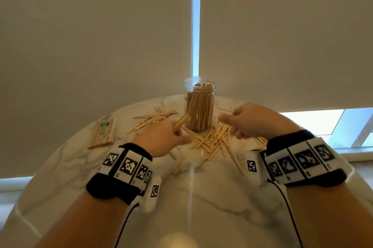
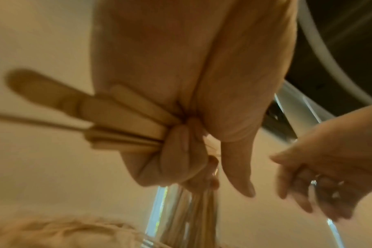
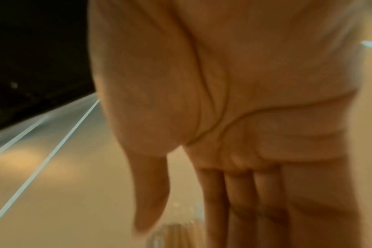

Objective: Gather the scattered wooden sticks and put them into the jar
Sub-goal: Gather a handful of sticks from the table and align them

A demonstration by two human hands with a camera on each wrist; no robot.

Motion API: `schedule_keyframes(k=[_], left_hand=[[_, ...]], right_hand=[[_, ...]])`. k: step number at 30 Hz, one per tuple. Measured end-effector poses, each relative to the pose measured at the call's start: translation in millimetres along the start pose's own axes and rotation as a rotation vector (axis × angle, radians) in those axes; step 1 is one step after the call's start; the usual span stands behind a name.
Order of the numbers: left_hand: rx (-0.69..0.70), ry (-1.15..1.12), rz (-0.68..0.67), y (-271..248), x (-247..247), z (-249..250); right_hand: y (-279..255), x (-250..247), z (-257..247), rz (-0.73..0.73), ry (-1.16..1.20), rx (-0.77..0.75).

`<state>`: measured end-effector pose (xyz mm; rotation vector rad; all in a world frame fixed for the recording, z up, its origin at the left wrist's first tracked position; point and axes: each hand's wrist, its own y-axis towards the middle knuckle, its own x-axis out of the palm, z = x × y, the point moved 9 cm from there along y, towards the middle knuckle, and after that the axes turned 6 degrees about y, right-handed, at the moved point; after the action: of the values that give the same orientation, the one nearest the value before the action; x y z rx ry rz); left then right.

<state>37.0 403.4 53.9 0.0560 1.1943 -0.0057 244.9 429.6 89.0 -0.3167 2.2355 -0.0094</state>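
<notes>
Head view: clear plastic jar (image 1: 199, 104) at 12 o'clock is largely full; pale wooden sticks (image 1: 212, 140) litter the marble table (image 1: 201, 197). Left hand (image 1: 163, 138) grips a bundle; right hand (image 1: 252, 120) empty, fingers relaxed

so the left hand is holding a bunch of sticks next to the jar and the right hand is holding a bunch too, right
Not quite. The left hand does grip a bunch of sticks beside the jar, but the right hand holds nothing: the right wrist view shows its fingers straight and its palm bare, and the head view shows it hovering over the scattered sticks.
</notes>
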Motion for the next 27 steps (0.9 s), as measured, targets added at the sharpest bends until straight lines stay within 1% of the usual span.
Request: schedule_keyframes(k=[1,3,5,7,9,12,14,18,19,20,22,25,27], left_hand=[[-0.052,0.075,-0.047,-2.4,8.1,-13.3],[-0.116,0.172,-0.122,-9.2,19.2,-26.6],[-0.173,0.251,-0.206,-17.2,27.4,-30.9],[-0.234,0.334,-0.286,-25.8,34.3,-33.1],[-0.257,0.361,-0.313,-29.5,36.7,-31.5],[-0.236,0.45,-0.324,-28.9,36.3,-20.3],[-0.215,0.48,-0.332,-29.4,38.2,-9.1],[-0.199,0.507,-0.338,-31.1,38.6,4.0],[-0.201,0.448,-0.322,-30.1,37.0,4.6],[-0.213,0.344,-0.292,-27.3,34.7,3.9],[-0.256,0.008,-0.213,-18.6,30.6,0.8],[-0.307,-0.477,-0.131,-8.8,25.9,2.3],[-0.306,-0.698,-0.101,-5.6,23.1,9.1]], right_hand=[[2.9,5.7,14.1,-0.04,-0.076,0.079],[5.0,14.3,34.1,-0.087,-0.109,0.204],[4.3,20.7,41.6,-0.123,-0.146,0.256],[2.6,28.2,43.4,-0.154,-0.213,0.269],[1.9,36.4,44.1,-0.188,-0.303,0.264],[2.4,45.1,41.3,-0.223,-0.479,0.218],[1.8,44.4,36.3,-0.211,-0.557,0.18],[0.6,43.5,35.7,-0.197,-0.6,0.159],[0.8,43.3,36.0,-0.195,-0.603,0.158],[2.0,43.0,36.5,-0.188,-0.602,0.154],[4.4,41.0,38.6,-0.18,-0.57,0.156],[5.5,38.0,42.4,-0.222,-0.401,0.188],[6.1,35.4,40.4,-0.274,-0.242,0.181]])
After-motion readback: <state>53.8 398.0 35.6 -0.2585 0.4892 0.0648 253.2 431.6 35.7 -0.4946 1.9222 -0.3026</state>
